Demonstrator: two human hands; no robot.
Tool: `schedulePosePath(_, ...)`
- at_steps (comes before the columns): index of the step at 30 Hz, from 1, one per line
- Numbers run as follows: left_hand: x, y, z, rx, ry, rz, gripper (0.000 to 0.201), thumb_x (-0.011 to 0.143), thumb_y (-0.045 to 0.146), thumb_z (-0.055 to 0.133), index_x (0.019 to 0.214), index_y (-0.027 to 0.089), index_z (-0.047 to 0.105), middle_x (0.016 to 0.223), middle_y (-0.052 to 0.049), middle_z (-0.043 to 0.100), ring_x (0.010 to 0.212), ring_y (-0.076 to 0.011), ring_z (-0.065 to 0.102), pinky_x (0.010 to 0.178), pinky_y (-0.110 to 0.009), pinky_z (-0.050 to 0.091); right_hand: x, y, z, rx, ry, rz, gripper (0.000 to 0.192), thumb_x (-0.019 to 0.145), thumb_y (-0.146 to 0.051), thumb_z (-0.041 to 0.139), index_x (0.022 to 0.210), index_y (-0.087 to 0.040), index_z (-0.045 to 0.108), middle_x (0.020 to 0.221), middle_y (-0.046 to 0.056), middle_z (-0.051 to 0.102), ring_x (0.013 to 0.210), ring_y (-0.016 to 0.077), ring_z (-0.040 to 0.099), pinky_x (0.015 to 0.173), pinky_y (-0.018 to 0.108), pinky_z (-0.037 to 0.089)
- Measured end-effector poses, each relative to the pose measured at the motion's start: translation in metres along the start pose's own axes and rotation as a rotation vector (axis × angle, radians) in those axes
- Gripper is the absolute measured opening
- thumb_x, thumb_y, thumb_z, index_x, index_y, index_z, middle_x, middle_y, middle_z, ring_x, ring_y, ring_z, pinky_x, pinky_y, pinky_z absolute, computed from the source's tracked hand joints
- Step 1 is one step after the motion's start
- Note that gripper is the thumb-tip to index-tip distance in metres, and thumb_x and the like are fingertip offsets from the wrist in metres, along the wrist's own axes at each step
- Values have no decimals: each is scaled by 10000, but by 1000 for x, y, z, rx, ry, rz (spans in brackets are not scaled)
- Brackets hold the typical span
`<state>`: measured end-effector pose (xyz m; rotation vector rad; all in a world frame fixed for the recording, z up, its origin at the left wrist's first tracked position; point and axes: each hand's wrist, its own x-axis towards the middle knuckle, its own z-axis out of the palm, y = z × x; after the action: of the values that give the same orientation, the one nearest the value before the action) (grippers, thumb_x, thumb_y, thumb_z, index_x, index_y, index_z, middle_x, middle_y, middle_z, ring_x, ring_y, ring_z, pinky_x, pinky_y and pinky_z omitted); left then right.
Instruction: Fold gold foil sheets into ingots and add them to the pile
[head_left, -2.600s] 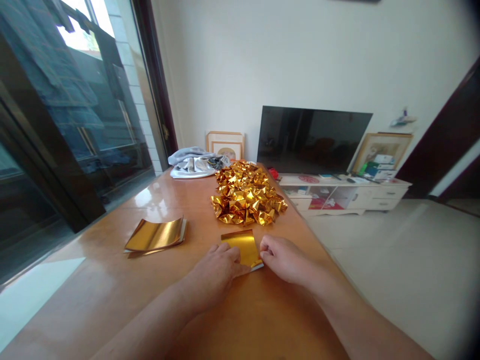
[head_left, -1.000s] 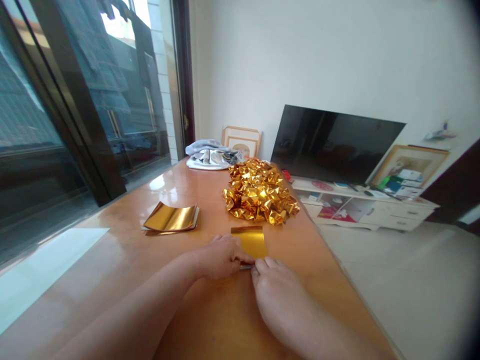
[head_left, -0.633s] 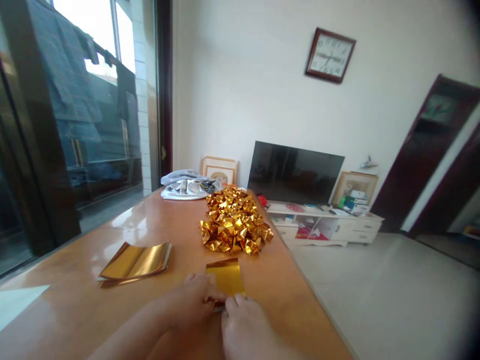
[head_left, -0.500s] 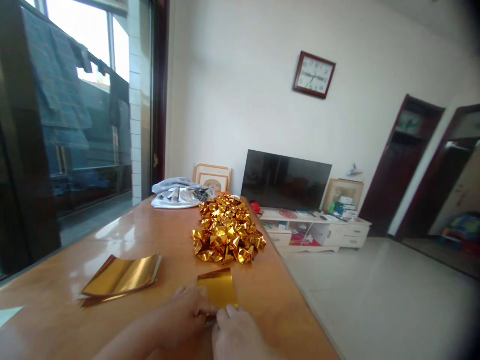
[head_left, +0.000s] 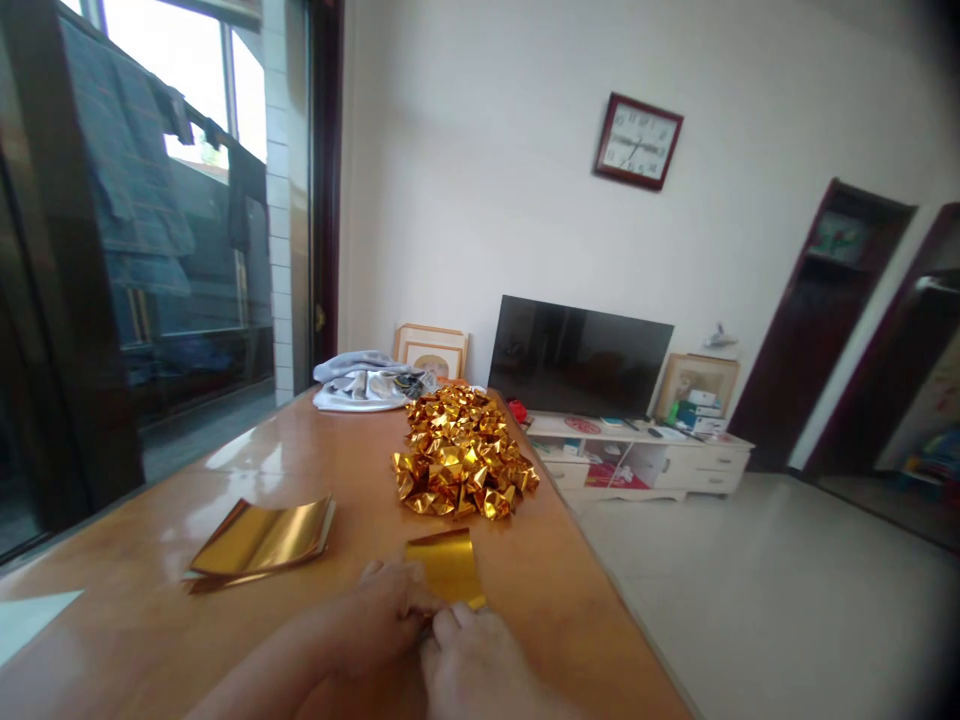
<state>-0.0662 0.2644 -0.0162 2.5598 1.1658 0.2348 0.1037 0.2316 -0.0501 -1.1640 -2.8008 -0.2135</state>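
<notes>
A sheet of gold foil paper [head_left: 448,562] lies on the wooden table with its near edge under my fingers. My left hand [head_left: 391,605] grips that edge from the left, fingers bent. From the right, my right hand [head_left: 466,650] closes on the same edge, its fingertips almost meeting the left ones. What the fingertips pinch is partly hidden by the hands. A stack of gold foil sheets [head_left: 262,540] rests to the left of my hands. Beyond the sheet is a heap of folded gold foil pieces [head_left: 465,455].
The table [head_left: 360,460] has its right edge just beyond my right hand. A pale paper [head_left: 34,620] lies at far left. Folded cloth [head_left: 367,380] sits at the table's far end. Past it stand a television [head_left: 581,355] and a white cabinet [head_left: 697,470].
The camera view has shifted slightly, so the scene sits a little further right. Both hands stay at the near edge of the foil sheet, with only small finger movement.
</notes>
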Motion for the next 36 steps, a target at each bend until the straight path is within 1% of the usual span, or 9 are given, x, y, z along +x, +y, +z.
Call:
schedulePosePath(3,-2,0,0,-5,-17,-27,264,889,192,481,888,300,722,921,20,718,926,-208,609,806,-311,385,-10,1,-15,46,-2,12,285,835,-141,590,1095,-114,705,999,129,696,887,251,613,740,360,459)
schedulePosePath(6,-2,0,-1,-1,-35,-44,250,873,166,490,862,282,711,918,23,720,909,-202,619,771,-311,362,-13,1,-23,63,-21,35,256,855,-117,546,1049,-127,715,999,128,686,899,251,588,773,364,450)
schedulePosePath(10,-5,-4,-4,-49,-56,-15,231,865,140,494,819,244,695,892,30,722,880,-190,630,752,-304,356,-13,2,-22,48,-27,10,295,867,-82,529,1104,-121,702,1037,132,675,938,248,568,822,365,437)
schedulePosePath(13,-7,-10,-4,-119,-44,2,307,849,122,514,996,296,721,932,33,728,925,-187,636,786,-298,365,-14,3,-22,49,-49,-20,280,876,-88,537,1097,-132,703,1031,114,675,931,241,565,820,357,436)
schedulePosePath(16,-7,-17,-1,-164,-36,-62,370,803,133,569,1095,313,709,971,28,731,937,-183,641,810,-281,396,-14,4,-22,48,-58,-33,261,874,-94,543,1072,-133,707,1018,107,676,919,239,563,810,351,435)
schedulePosePath(19,-6,-22,3,-211,-47,-108,359,754,112,581,1043,281,710,986,30,731,900,-160,652,781,-245,432,-14,3,-22,48,-54,-53,286,867,-92,547,1107,-133,697,1038,105,673,924,241,559,808,351,437)
schedulePosePath(23,-4,-25,6,-228,-45,-109,300,742,119,593,973,263,718,984,34,737,905,-160,660,793,-241,449,-12,2,-22,44,-58,-65,330,879,-90,531,1172,-129,677,1077,107,671,939,248,561,794,356,447)
schedulePosePath(29,-3,-26,8,-220,-56,-112,310,752,100,567,968,262,721,949,37,761,884,-157,680,815,-255,452,-12,-2,-21,53,-60,-54,343,870,-62,515,1163,-137,676,1096,109,669,985,256,561,810,362,458)
schedulePosePath(36,-3,-24,8,-219,-58,-126,286,781,136,574,981,264,732,966,24,763,908,-169,682,829,-270,453,-11,-9,-19,113,-11,-129,378,896,-71,487,1236,-138,635,1133,114,656,1019,241,549,869,344,442)
